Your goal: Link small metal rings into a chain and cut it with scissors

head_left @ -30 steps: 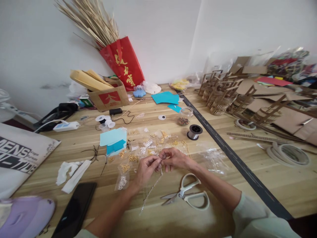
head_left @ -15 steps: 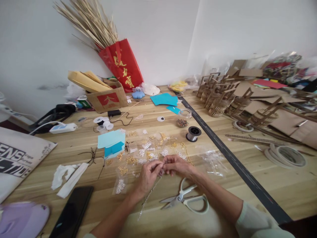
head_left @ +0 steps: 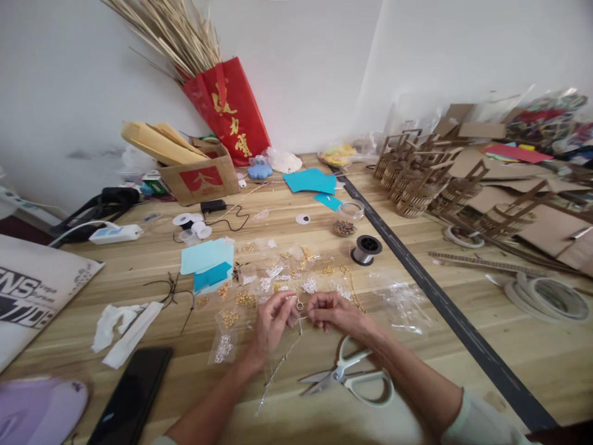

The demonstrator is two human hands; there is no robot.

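A thin silver chain (head_left: 281,363) hangs down from a small ring between my hands, its lower end trailing toward me over the table. My left hand (head_left: 272,321) is closed in a pinch at the chain's upper end, by the ring. Just across from it, my right hand (head_left: 334,312) pinches too, with its fingertips close to the chain; a thin line seems to run from them, too small to name. Below the right hand lie scissors (head_left: 337,374) with pale handles, blades apart and pointing left. Small bags of silver beads (head_left: 308,285) and gold findings (head_left: 245,299) spread beyond my fingers.
A wire spool (head_left: 365,250) and a tub of beads (head_left: 345,228) stand behind my right hand. A black phone (head_left: 130,395) lies at front left. Small woven baskets (head_left: 412,185) crowd the back right. A dark strip (head_left: 456,315) crosses the wooden table.
My hands have moved apart, opening a gap where the ring and the chain's upper end now show. The view has shifted slightly.
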